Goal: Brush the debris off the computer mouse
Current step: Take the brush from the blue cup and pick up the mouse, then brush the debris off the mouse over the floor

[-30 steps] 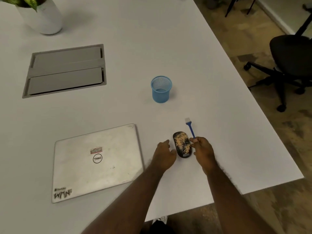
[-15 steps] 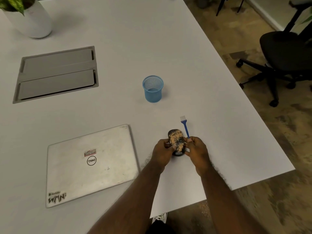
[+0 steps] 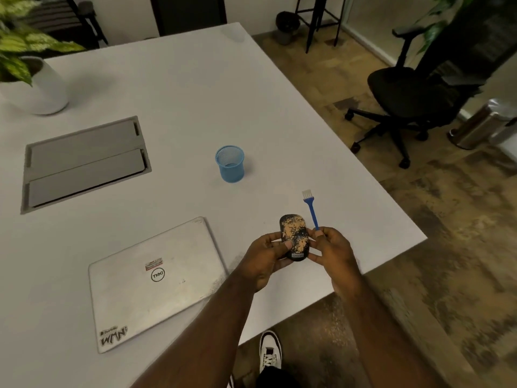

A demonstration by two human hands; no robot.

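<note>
- Holding the computer mouse [image 3: 294, 238] above the near edge of the white table [image 3: 173, 107], the left hand [image 3: 268, 256] cups it from beneath, thumb pressed on its top.
- The right hand [image 3: 333, 253] pinches the handle end of the blue brush [image 3: 311, 208], bristles pointing away, its lower fingers against the mouse's side.
- The mouse appears light, rigid and smooth-shelled, likely slippery; grip it by the flanks, clear of the debris [image 3: 292, 233].
- The tan debris looks loose and could scatter.

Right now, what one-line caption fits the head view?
Left hand holds the debris-speckled mouse above the table; right hand grips the blue brush.
</note>
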